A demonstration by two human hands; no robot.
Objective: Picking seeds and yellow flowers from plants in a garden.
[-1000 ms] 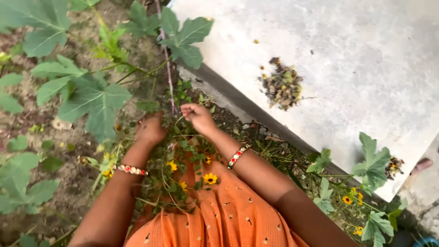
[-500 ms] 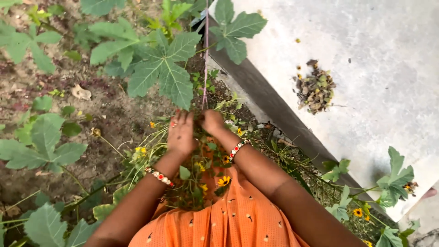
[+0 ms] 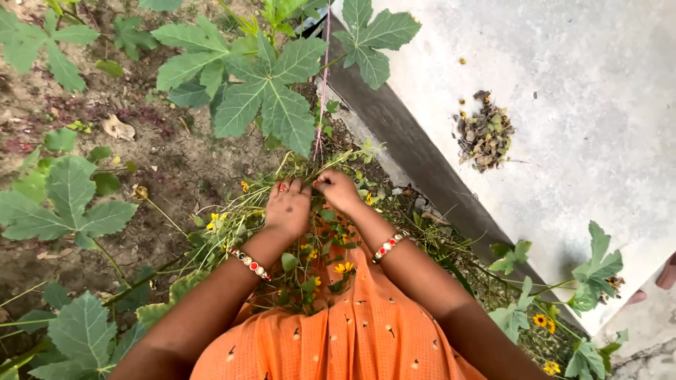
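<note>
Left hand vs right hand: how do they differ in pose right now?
The left hand lies flat, back up, fingers spread over the flowering stems; the right hand is curled, fingertips pinched on a stem. The left reaches straight ahead; the right angles inward toward it. Both wear red-and-white beaded bracelets and work the same tangle.

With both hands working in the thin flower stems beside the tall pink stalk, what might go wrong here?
1. The left hand and right hand meet in tangled flower stems; a pull might uproot neighbouring yellow flowers too.
2. The pink stalk rises just above the fingers, so a jerk may bend or snap it.
3. The bracelets hang among the stems and might snag.
</note>
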